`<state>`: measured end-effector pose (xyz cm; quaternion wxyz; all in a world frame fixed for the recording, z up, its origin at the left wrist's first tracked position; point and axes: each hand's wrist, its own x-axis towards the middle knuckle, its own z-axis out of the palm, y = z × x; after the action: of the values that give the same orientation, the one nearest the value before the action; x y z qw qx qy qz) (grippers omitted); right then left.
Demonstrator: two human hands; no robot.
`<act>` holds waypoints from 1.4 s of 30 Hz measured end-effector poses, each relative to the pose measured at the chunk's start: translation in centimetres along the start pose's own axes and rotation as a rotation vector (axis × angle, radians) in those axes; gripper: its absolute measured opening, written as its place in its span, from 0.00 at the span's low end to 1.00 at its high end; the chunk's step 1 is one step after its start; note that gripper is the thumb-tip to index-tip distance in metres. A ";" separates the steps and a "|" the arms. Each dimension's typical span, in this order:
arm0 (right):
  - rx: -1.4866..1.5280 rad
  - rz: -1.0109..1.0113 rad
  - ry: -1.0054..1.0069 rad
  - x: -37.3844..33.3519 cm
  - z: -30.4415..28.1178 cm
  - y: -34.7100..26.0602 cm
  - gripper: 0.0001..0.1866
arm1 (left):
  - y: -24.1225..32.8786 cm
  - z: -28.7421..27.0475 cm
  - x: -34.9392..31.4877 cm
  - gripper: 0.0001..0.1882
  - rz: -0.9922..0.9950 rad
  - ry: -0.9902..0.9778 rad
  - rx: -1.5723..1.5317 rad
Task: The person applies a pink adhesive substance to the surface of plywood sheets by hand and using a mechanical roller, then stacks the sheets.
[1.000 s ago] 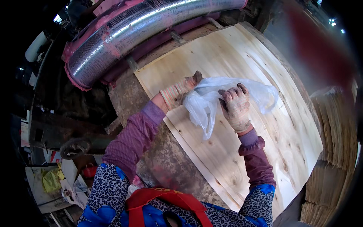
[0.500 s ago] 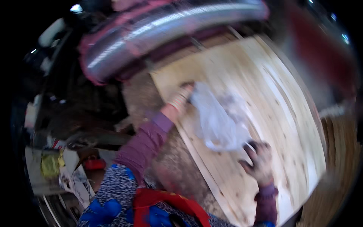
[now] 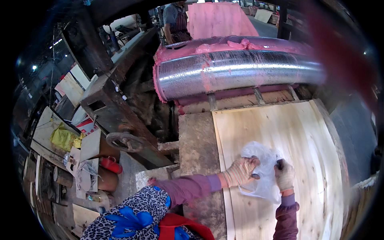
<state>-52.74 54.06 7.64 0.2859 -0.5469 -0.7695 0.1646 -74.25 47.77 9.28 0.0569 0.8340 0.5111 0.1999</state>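
A thin, crumpled clear plastic bag [image 3: 261,188] lies over the pale wood veneer sheets [image 3: 320,176] in front of me. My left hand [image 3: 242,171], in a striped glove with dark fingertips, reaches in from the left and has its fingers curled on the bag's left side. On the bag's right edge, my right hand [image 3: 284,176] is closed, its gloved fingers pinching the plastic. The bag's lower part spreads out between and below the hands. Whatever the bag may hold cannot be made out.
Beyond the veneer runs a shiny metal roller [image 3: 240,68] smeared with pink glue. A rusty handwheel [image 3: 125,142] juts from the machine frame at left, near a red canister [image 3: 111,165] and yellow bag [image 3: 64,137]. A co-worker [image 3: 176,22] stands behind the roller beside a pink sheet [image 3: 220,20].
My view has swung, bringing more of the roller into sight. My left hand has come closer to my right. The right hand, spread beside the bag before, now grips its edge.
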 end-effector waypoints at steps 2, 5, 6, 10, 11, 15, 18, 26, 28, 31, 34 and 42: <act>0.520 0.086 0.050 1.5 -1.5 3.6 0.01 | -0.3 1.3 1.0 0.35 0.050 -0.103 0.220; 0.663 0.233 0.127 3.3 -4.5 4.6 0.05 | -3.2 0.8 0.0 0.41 0.019 -0.233 0.057; 0.590 0.181 0.114 3.6 -6.0 4.9 0.08 | -4.3 0.9 -0.5 0.43 0.002 -0.258 0.020; 0.584 0.521 0.007 3.4 -8.0 9.1 0.13 | -5.4 1.7 -1.5 0.52 -0.037 -0.364 0.165; 0.560 0.439 -0.013 2.4 -7.8 8.1 0.14 | -5.9 1.8 -1.8 0.52 -0.044 -0.345 0.186; 0.568 0.111 0.295 -0.8 -11.2 7.0 0.23 | -6.2 0.1 -1.2 0.44 -0.086 -0.349 0.078; 0.768 0.033 0.786 -2.0 -12.6 1.7 0.24 | -6.6 -2.8 -0.3 0.32 -0.211 -0.250 -0.336; -0.167 -0.187 -0.203 -0.2 -6.0 -4.7 0.07 | 0.0 -3.3 1.9 0.17 0.210 0.082 -0.146; -0.534 -0.160 -0.268 0.8 -4.2 -1.4 0.15 | 1.4 -0.9 3.0 0.21 0.201 -0.220 0.066; -0.748 -0.150 -0.089 2.1 -3.4 0.4 0.26 | -0.6 1.5 3.3 0.28 0.019 -0.410 0.346; -0.656 -0.060 -0.106 2.6 -3.6 1.1 0.30 | -2.9 -0.6 1.9 0.35 -0.020 -0.473 0.368; -0.414 -0.098 -0.077 1.9 -3.7 1.0 0.34 | -4.3 -0.3 0.0 0.38 -0.118 -0.384 0.183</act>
<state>-50.14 55.95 10.51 0.1455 -0.5493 -0.8228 0.0099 -77.90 49.73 8.27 0.0889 0.8272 0.5546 -0.0137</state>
